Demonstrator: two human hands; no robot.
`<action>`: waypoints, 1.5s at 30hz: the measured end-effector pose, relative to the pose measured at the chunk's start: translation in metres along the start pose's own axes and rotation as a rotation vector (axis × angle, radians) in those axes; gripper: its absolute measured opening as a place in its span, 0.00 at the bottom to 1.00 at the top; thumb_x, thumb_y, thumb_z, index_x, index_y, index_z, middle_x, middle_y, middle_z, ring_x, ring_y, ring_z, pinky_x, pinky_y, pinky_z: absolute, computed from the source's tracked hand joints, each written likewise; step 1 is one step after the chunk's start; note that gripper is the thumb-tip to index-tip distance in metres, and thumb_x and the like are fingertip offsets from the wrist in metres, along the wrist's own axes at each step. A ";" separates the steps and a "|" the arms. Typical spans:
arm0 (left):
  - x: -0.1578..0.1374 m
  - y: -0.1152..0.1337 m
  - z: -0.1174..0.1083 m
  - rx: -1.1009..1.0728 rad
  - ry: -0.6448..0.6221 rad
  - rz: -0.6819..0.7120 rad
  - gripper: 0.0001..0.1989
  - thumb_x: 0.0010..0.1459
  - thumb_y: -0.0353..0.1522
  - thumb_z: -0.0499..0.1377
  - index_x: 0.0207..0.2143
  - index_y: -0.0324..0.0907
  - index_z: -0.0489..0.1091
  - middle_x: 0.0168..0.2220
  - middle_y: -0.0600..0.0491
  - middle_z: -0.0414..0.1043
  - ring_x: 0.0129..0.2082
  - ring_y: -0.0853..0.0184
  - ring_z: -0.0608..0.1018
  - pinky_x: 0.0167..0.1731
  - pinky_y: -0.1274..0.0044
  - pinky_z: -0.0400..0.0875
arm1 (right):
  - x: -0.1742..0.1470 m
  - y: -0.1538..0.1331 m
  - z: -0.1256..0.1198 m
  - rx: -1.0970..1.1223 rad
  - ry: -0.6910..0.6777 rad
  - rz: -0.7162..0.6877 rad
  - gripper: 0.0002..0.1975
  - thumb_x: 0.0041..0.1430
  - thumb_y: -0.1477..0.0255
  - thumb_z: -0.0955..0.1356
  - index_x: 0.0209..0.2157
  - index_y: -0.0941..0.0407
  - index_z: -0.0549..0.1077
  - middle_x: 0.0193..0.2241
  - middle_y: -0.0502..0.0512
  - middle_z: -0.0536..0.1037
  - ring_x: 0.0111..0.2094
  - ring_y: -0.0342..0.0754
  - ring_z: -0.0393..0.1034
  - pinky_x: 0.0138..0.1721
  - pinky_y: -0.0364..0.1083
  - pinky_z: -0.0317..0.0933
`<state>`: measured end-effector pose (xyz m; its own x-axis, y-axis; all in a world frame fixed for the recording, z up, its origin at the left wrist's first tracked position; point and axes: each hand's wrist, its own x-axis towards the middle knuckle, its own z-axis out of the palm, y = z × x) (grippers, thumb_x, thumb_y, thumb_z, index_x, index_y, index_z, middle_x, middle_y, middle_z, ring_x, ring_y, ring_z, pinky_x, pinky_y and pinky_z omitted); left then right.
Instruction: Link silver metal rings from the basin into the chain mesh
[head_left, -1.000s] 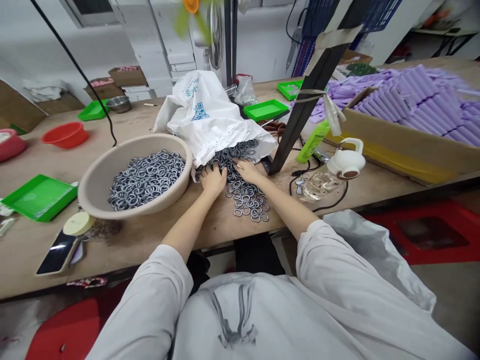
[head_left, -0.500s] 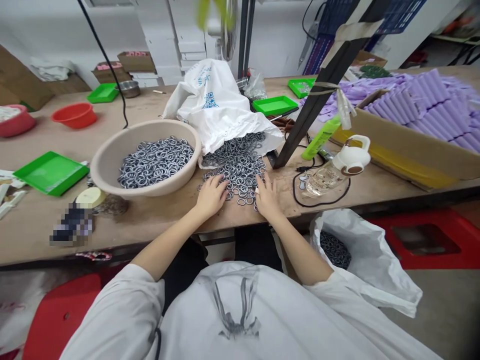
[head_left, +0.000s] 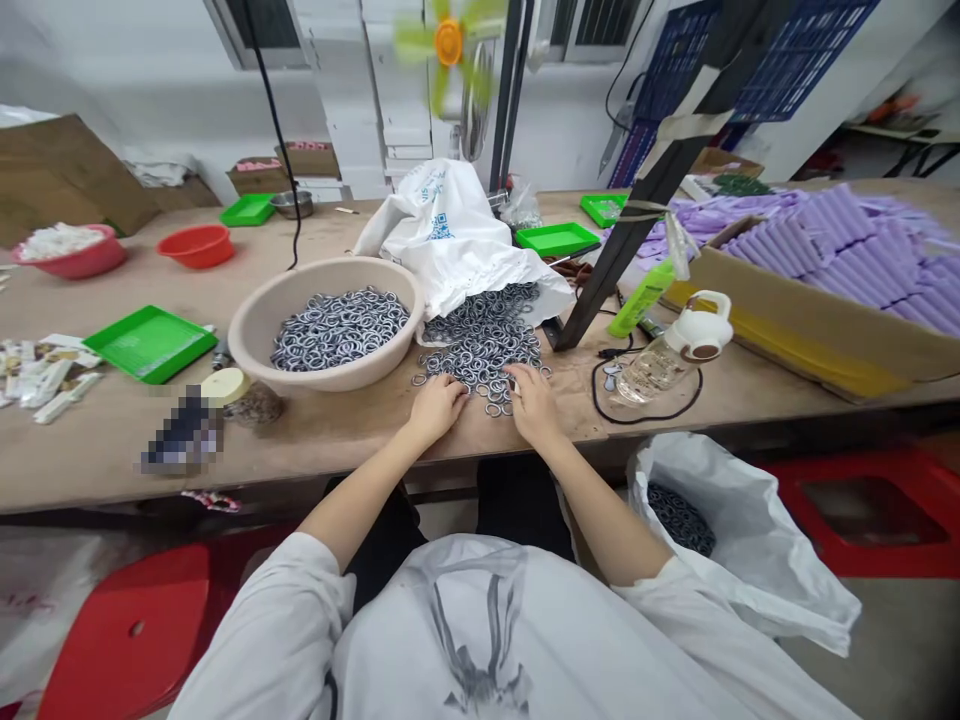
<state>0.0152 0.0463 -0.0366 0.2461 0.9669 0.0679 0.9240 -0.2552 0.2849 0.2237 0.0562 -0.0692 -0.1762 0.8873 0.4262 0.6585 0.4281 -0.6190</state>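
A loose pile of grey metal rings (head_left: 487, 345) spills from the mouth of a white sack (head_left: 469, 230) onto the tabletop. At its near left edge, my left hand (head_left: 439, 408) has its fingers bent together on a metal ring. My right hand (head_left: 534, 402) is at the near right edge, thumb and fingertips closed around a ring there; the fingers partly hide it. Between the hands a few single rings lie on the brown table (head_left: 480, 435). Left of the pile stands a beige basin (head_left: 247, 335) holding many similar rings.
A clear bottle (head_left: 652, 370) with a white lid and a black cable (head_left: 637, 420) lie to the right. A slanted dark post (head_left: 615, 255) rises behind. Below the edge hangs a white bag (head_left: 757, 520) with rings. A green tray (head_left: 154, 345) and a lidded jar (head_left: 251, 400) are left.
The view has tilted up and shifted left, so the table appears lower and further right. My fingers, more spread over the rings before, are now drawn in at the pile's near edge.
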 end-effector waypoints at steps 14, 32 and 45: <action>-0.048 0.010 -0.026 -1.024 0.178 -0.204 0.17 0.62 0.46 0.55 0.34 0.40 0.69 0.29 0.53 0.69 0.30 0.69 0.69 0.33 0.77 0.62 | 0.011 -0.068 0.020 1.005 -0.234 0.305 0.27 0.49 0.48 0.73 0.32 0.60 0.69 0.25 0.53 0.65 0.23 0.41 0.57 0.23 0.39 0.55; -0.069 0.026 -0.046 -1.175 0.222 -0.205 0.22 0.63 0.49 0.55 0.31 0.39 0.68 0.28 0.53 0.67 0.29 0.72 0.67 0.33 0.80 0.63 | 0.007 -0.102 0.011 1.145 -0.206 0.000 0.19 0.69 0.58 0.69 0.41 0.63 0.73 0.28 0.54 0.70 0.27 0.40 0.64 0.29 0.38 0.59; -0.067 0.033 -0.041 -1.534 0.117 -0.346 0.22 0.55 0.49 0.62 0.31 0.37 0.68 0.28 0.52 0.68 0.25 0.72 0.70 0.25 0.81 0.66 | 0.003 -0.102 0.017 1.128 -0.223 0.117 0.25 0.67 0.50 0.69 0.40 0.62 0.70 0.26 0.52 0.68 0.24 0.42 0.64 0.26 0.41 0.61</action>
<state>0.0168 -0.0266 0.0078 0.0037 0.9881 -0.1537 -0.2537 0.1496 0.9556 0.1433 0.0180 -0.0162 -0.3564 0.8942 0.2710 -0.3283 0.1517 -0.9323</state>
